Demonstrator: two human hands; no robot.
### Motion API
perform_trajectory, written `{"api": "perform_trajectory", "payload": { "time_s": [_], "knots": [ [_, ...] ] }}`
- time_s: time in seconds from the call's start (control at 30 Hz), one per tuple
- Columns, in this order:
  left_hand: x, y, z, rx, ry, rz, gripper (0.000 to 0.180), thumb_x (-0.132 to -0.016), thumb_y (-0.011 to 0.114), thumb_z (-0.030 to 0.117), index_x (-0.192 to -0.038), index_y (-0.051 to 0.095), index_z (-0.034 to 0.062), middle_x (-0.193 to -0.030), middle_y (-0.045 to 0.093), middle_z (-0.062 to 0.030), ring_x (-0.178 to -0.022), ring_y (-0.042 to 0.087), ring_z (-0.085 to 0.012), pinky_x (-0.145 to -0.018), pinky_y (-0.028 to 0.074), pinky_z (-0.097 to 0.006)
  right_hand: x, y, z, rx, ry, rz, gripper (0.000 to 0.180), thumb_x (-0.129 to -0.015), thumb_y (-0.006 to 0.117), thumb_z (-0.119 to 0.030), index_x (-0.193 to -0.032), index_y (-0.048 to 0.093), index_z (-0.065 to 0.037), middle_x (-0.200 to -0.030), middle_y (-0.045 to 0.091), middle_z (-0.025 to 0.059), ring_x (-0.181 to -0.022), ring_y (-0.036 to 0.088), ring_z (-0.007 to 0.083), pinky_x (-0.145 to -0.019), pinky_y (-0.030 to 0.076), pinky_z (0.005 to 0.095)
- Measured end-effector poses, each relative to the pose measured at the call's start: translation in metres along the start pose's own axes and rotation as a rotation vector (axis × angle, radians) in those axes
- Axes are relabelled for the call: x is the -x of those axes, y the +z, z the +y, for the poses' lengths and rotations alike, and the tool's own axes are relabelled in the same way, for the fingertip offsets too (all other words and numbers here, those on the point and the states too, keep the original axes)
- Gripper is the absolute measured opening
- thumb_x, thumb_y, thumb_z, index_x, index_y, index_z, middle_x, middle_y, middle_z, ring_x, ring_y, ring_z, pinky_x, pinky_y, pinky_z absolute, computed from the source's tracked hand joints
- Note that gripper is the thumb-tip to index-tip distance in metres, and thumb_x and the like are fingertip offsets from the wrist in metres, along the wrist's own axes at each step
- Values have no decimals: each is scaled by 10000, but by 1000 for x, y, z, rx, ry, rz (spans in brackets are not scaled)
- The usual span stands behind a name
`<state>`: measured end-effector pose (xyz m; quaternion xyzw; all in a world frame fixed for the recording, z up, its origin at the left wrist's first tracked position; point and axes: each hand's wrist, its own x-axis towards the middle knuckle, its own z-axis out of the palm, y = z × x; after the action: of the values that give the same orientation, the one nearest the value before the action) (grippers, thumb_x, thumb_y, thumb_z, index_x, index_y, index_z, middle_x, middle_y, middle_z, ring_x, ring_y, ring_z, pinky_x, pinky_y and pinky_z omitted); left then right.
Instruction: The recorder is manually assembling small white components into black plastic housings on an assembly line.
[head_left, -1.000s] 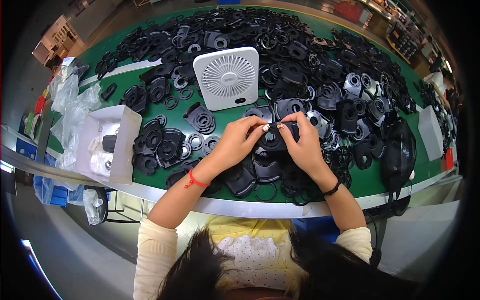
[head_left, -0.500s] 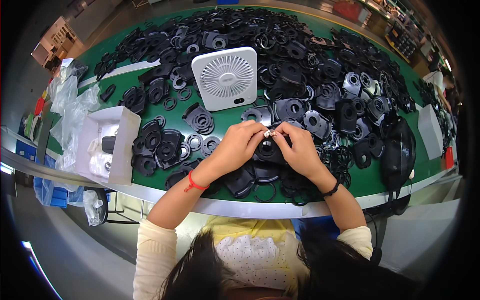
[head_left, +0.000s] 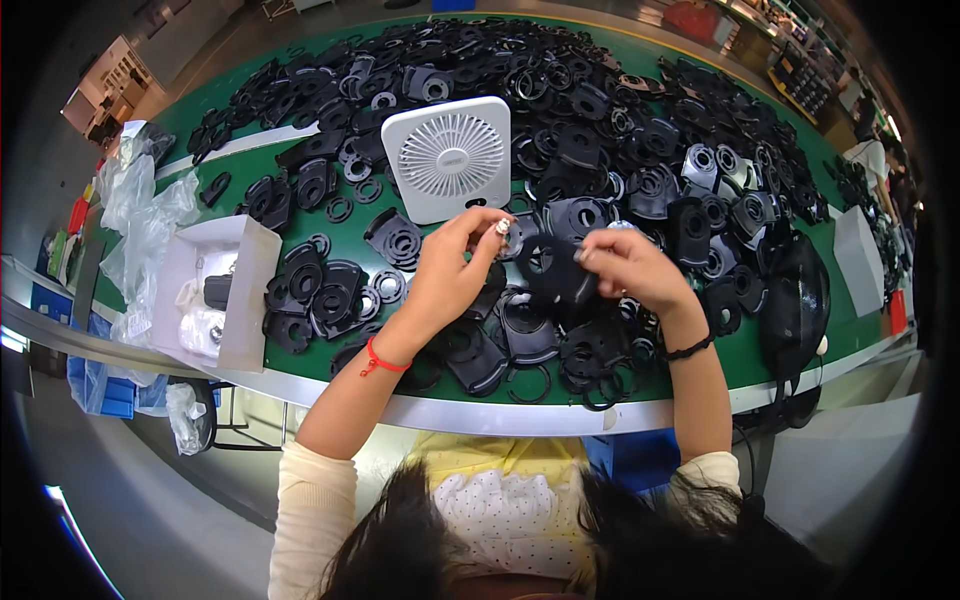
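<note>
Apparently, the right hand (head_left: pixel 640 272) pinched a black plastic plate with a round hole (head_left: pixel 568 278) by its right side, over scattered black parts (head_left: pixel 530 330) on the green tabletop (head_left: pixel 348 236). The left hand (head_left: pixel 452 270) hovered just left of that plate, thumb and forefinger nearly together; whether they gripped anything, I couldn't tell. Beyond it stood a white square fan (head_left: pixel 450 160).

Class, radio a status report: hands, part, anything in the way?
Right hand gripping blurred black part. Left hand apart from it, grip unclear. White fan just beyond left fingertips; loose black parts crowding around.
</note>
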<state>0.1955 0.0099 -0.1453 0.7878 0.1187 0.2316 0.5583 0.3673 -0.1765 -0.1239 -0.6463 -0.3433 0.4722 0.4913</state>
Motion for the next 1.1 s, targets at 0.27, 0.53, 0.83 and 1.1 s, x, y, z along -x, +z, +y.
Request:
{"api": "perform_trajectory", "payload": {
  "time_s": [0.27, 0.53, 0.83, 1.1],
  "knots": [
    [1, -15, 1, -481, 71, 14, 197, -846, 656, 156, -973, 602, 15, -829, 585, -114, -741, 618, -232, -675, 491, -331, -15, -19, 17, -704, -325, 610, 369, -956, 540, -212, -1236, 446, 10, -1131, 606, 147, -887, 627, 184, -705, 521, 269],
    [15, -18, 2, -754, -3, -150, 380, -782, 730, 270, -1034, 546, 53, -960, 542, -148, -827, 607, -325, -723, 489, -401, -4, 64, 17, 930, -715, 121, 455, -765, 739, -303, -1140, 602, -83, -1140, 556, 109, -1079, 504, 310, -927, 383, 407],
    [14, -15, 3, -778, -49, -154, 488, -769, 745, 282, -1111, 487, 48, -983, 525, -173, -861, 587, -370, -746, 483, -412, -4, 69, 25, 950, -681, 82, 628, -744, 760, -339, -1266, 518, -86, -1116, 522, 106, -1036, 510, 272, -920, 370, 386],
    [15, -14, 0, -775, -15, -119, 535, -745, 772, 266, -1140, 487, 46, -1003, 511, -176, -898, 567, -359, -767, 474, -405, -3, 62, 14, 542, -443, 237, 322, -765, 746, -104, -1073, 661, -68, -962, 554, 68, -836, 588, 166, -716, 503, 265]
  ]
}}
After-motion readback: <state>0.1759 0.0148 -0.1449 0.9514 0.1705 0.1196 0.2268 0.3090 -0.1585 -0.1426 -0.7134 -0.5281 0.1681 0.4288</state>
